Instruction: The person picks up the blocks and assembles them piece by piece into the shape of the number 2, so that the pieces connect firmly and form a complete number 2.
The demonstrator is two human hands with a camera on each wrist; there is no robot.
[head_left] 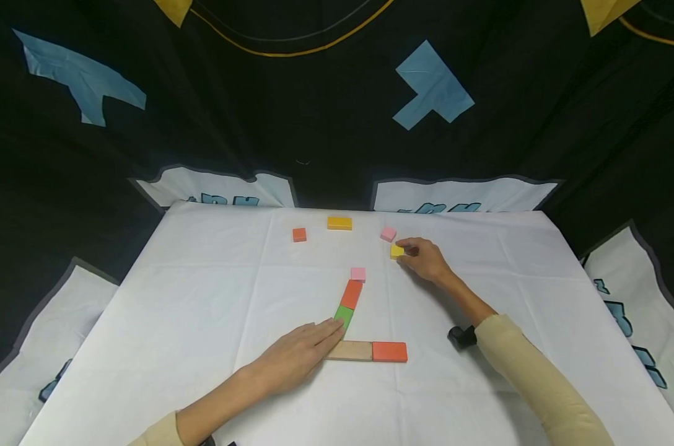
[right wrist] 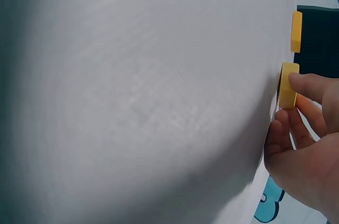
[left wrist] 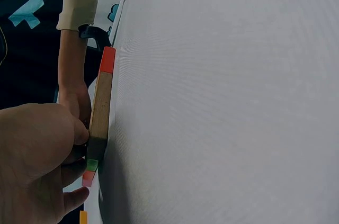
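My left hand [head_left: 293, 354] lies with fairly straight fingers over the corner where a green block [head_left: 344, 316] meets a plain wooden block [head_left: 352, 351]; its fingertips touch the green one. An orange-red block [head_left: 389, 352] continues the wooden block to the right. Another orange-red block [head_left: 351, 294] and a pink block [head_left: 358, 274] extend the slanted row beyond the green block. Farther back, my right hand [head_left: 425, 260] pinches a small yellow block [head_left: 396, 252] between thumb and fingers. In the right wrist view, the yellow block [right wrist: 288, 86] is gripped at one end.
Near the table's far edge are a small orange-red block [head_left: 299, 235], an orange-yellow block [head_left: 339, 223] and a pink block [head_left: 388, 234]. A white cloth covers the table [head_left: 203, 297]. Dark curtains [head_left: 315, 136] with blue tape hang behind it.
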